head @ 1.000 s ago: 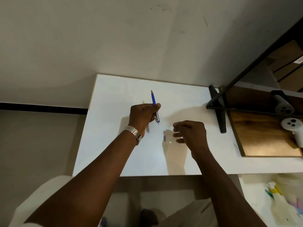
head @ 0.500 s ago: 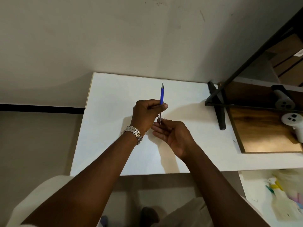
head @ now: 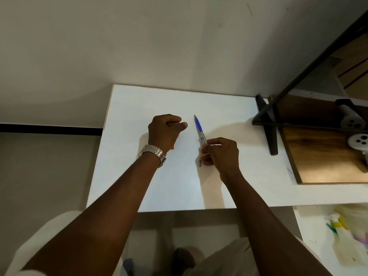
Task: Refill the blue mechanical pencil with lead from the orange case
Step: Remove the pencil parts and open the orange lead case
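The blue mechanical pencil [head: 198, 126] slants over the white table [head: 129, 176], its tip pointing away from me. My right hand [head: 221, 153] pinches its silver rear end. A small dark cap [head: 199, 163] lies on the table just left of that hand. My left hand [head: 164, 130], with a metal watch on the wrist, is curled into a fist to the left of the pencil and apart from it. A sliver of the orange case [head: 172, 146] shows under the heel of that hand; the rest of it is hidden.
A black metal frame leg [head: 271, 134] stands on the table to the right. Beyond it is a wooden board [head: 322, 156] with white controllers [head: 358, 142]. A spray bottle [head: 336, 224] sits low at the right. A wall runs behind the table.
The pencil passed from my left hand to my right hand. My left hand drew away to the left and closed; the right hand moved back to the right with the pencil.
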### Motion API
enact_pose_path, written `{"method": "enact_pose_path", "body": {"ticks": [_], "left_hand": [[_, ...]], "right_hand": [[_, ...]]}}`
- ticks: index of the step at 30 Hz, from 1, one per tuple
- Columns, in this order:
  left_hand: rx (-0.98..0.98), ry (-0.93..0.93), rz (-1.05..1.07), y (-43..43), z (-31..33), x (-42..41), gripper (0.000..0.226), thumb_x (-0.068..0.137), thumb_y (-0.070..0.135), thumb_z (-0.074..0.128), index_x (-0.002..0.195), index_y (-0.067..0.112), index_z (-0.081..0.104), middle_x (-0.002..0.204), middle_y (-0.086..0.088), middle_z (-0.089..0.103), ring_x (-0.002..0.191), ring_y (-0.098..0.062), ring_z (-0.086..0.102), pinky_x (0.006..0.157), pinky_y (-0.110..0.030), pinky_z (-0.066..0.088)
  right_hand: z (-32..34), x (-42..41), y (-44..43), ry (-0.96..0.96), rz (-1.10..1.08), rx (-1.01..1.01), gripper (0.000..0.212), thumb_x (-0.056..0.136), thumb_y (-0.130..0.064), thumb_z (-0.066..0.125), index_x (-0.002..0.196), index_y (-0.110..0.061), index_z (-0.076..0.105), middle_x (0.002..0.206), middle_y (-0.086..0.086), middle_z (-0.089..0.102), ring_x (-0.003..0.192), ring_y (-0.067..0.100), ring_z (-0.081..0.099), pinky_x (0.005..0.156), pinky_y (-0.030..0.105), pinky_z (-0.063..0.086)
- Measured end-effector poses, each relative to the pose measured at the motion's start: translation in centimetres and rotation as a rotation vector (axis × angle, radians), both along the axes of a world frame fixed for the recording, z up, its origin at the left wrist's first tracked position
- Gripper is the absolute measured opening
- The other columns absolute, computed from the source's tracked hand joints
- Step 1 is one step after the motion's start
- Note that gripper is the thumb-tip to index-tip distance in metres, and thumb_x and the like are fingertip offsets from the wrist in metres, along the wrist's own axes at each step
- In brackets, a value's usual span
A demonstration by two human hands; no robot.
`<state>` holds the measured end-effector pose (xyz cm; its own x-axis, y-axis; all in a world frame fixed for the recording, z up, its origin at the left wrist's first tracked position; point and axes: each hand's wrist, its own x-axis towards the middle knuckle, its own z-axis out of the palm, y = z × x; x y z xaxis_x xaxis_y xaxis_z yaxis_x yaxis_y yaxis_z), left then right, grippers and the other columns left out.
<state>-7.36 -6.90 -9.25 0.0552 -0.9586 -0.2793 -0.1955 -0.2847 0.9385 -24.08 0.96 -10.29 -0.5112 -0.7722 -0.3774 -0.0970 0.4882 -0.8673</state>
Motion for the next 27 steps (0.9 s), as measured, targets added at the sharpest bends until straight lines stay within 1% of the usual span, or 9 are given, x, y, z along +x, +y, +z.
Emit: {"method": "enact_pose_path", "body": {"ticks": [2,5,8,10,14,18,20,23,27], "left_hand": [[-0.013,-0.064,-0.011,-0.1,-0.4,0.3,0.025,0.079,0.014,0.087,0.101,0.006,0.08,0.085,-0.004,0.075,0.062,-0.008,0.068,0.044,-0.008,0.05],[-0.037,-0.215,-0.065,-0.1,-0.8,0.8,0.024,0.078,0.014,0.087,0.097,0.003,0.079,0.082,-0.007,0.073,0.058,-0.005,0.065,0.05,-0.003,0.045],[-0.04,-0.361,-0.135,-0.3,-1.2,1.2,0.028,0.078,0.02,0.087,0.097,0.004,0.076,0.094,-0.011,0.077,0.088,-0.023,0.07,0.073,-0.021,0.048],[-0.028,-0.431,-0.166,-0.2,-1.4,1.3,0.034,0.077,0.024,0.088,0.101,0.006,0.072,0.103,-0.009,0.074,0.098,-0.025,0.068,0.076,-0.025,0.044],[0.0,-0.508,-0.183,-0.1,-1.5,1.6,0.041,0.076,0.029,0.089,0.104,0.009,0.067,0.1,-0.002,0.063,0.082,-0.019,0.058,0.069,-0.025,0.039],[0.027,-0.533,-0.207,-0.1,-0.7,1.8,0.031,0.077,0.022,0.087,0.094,0.001,0.072,0.095,-0.01,0.074,0.083,-0.028,0.069,0.068,-0.028,0.046],[0.037,-0.534,-0.207,0.1,-0.2,1.8,0.022,0.076,0.015,0.082,0.089,-0.002,0.075,0.088,-0.015,0.078,0.085,-0.031,0.073,0.065,-0.029,0.05],[0.034,-0.502,-0.214,0.3,0.6,1.7,0.017,0.075,0.014,0.076,0.078,-0.002,0.079,0.073,-0.016,0.078,0.071,-0.026,0.071,0.06,-0.026,0.048],[0.007,-0.366,-0.155,0.3,1.8,1.6,0.019,0.074,0.016,0.08,0.073,-0.002,0.079,0.073,-0.02,0.078,0.075,-0.032,0.076,0.072,-0.035,0.061]], "right_hand": [[-0.4,-0.1,-0.2,0.067,0.004,0.009,0.005,0.087,-0.005,0.072,0.085,-0.008,0.076,0.068,0.012,0.078,0.042,0.022,0.069,0.049,0.033,0.063],[-0.9,-0.3,-0.2,0.155,0.028,0.024,0.009,0.086,-0.011,0.071,0.082,-0.003,0.072,0.059,0.009,0.075,0.04,0.019,0.067,0.045,0.029,0.058],[-1.2,-0.5,-0.2,0.186,0.044,0.056,0.013,0.085,-0.014,0.073,0.08,-0.002,0.07,0.054,0.006,0.073,0.038,0.018,0.066,0.045,0.029,0.056],[-1.3,-0.7,-0.3,0.19,0.054,0.067,0.015,0.084,-0.016,0.075,0.079,-0.002,0.069,0.052,0.006,0.072,0.038,0.019,0.066,0.046,0.028,0.056],[-1.3,-1.0,-0.4,0.18,0.082,0.076,0.022,0.081,-0.017,0.08,0.073,0.001,0.07,0.052,0.008,0.073,0.042,0.023,0.07,0.051,0.038,0.064],[-0.8,-0.9,-0.2,0.201,0.109,0.085,0.028,0.08,-0.02,0.085,0.068,0.0,0.071,0.054,0.01,0.074,0.046,0.027,0.073,0.057,0.045,0.068],[-0.2,-0.6,-0.2,0.244,0.108,0.048,0.03,0.083,-0.024,0.085,0.071,0.001,0.072,0.057,0.01,0.075,0.043,0.023,0.071,0.054,0.043,0.066],[1.0,0.3,-0.4,0.298,0.104,-0.033,0.03,0.085,-0.028,0.084,0.074,-0.003,0.072,0.062,0.009,0.076,0.04,0.02,0.069,0.046,0.035,0.061],[2.1,2.8,-0.4,0.134,0.227,-0.092,0.019,0.085,-0.023,0.086,0.085,-0.006,0.077,0.069,0.006,0.079,0.054,0.017,0.076,0.046,0.029,0.057]]}}
